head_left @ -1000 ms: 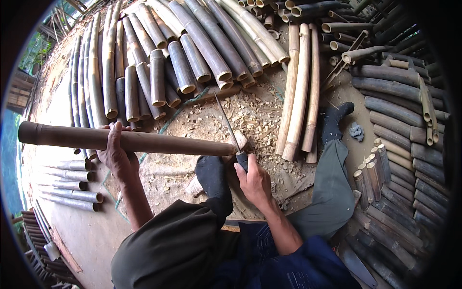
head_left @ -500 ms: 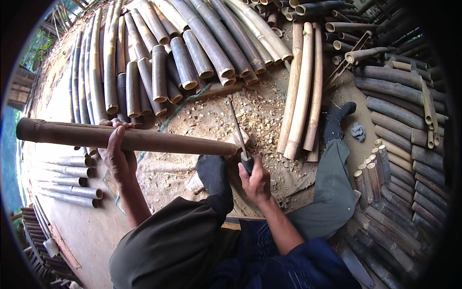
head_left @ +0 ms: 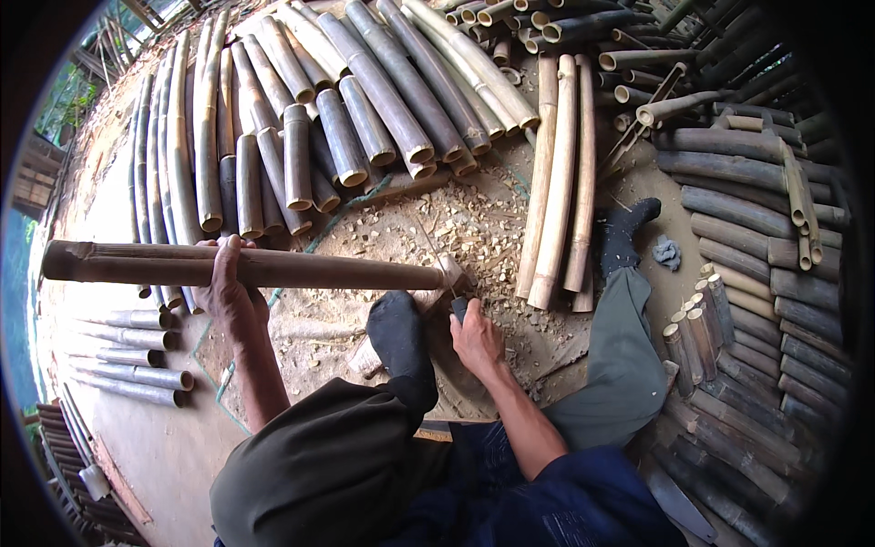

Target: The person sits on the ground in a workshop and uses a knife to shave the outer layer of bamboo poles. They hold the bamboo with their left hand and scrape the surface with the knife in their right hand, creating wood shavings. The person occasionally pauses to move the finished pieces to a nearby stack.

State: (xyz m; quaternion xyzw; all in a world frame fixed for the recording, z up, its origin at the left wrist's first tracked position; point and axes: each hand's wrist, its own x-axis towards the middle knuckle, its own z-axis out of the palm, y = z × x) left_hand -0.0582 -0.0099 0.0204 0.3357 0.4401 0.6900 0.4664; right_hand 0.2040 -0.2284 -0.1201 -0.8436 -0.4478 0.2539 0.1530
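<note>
Two hands shared the work: your left hand (head_left: 228, 290) was clamped around the middle of a long bamboo pole (head_left: 301, 268), and your right hand (head_left: 476, 335) was closed on the dark handle of a thin-bladed knife (head_left: 436, 257) just past the pole's cut end. The pole lay nearly level across your body, its near end resting by a small wood block (head_left: 453, 272) and your dark-socked foot (head_left: 396, 330), its far end reaching well out beyond the left grip. Pale chips (head_left: 474, 219) littered the floor ahead of the blade. Judged from this, the cut went best when you kept the left grip well back from the edge, pinned the pole's end firmly against the block, and sent each stroke away from foot and fingers. Stacked bamboo tubes (head_left: 346, 118) lay beyond the knife, and split lengths (head_left: 558, 173) to the right of it.
</note>
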